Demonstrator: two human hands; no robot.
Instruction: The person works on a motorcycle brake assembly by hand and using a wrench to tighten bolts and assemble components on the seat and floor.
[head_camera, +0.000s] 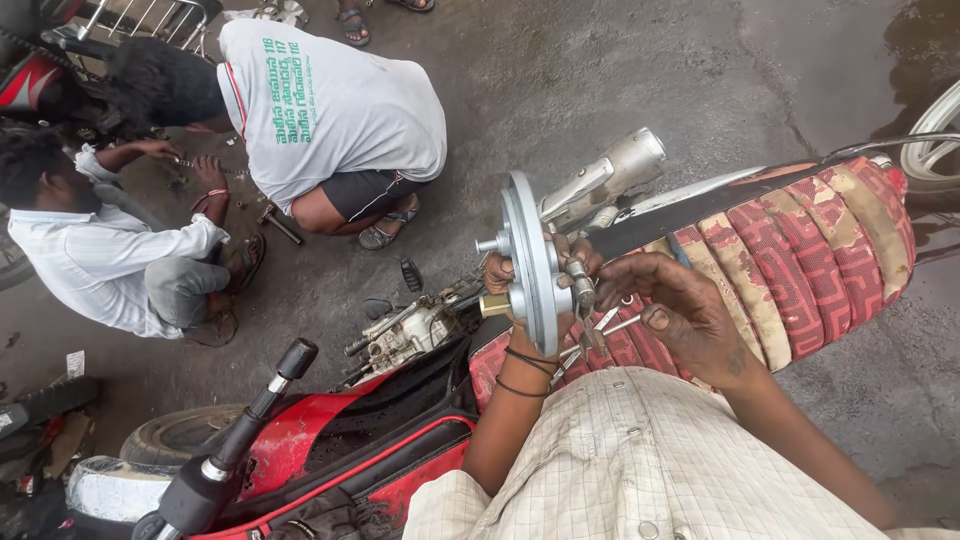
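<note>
On wet grey pavement (620, 70), with two people crouched at upper left, a red scooter (330, 440) lies opened. At frame centre the left hand (515, 285) grips a silver round disc assembly (530, 260) upright. The right hand (675, 315), fingers curled, pinches a small metal part (582, 290) against its face; loose pins remain unfitted, by my judgement.

Left forearm is rising from 6 o'clock toward 12, wrist wearing dark bands, elbow bent. Left hand (515, 285) is curling closed, fingers wrapping round from behind, thumb side facing 9 o'clock. Right forearm is coming in from 4 o'clock, pointing toward 10. Right hand (680, 315) is hanging half open, palm turned toward the left hand, fingers (625, 270) spreading loosely, tips pinching near the left knuckles.
</note>
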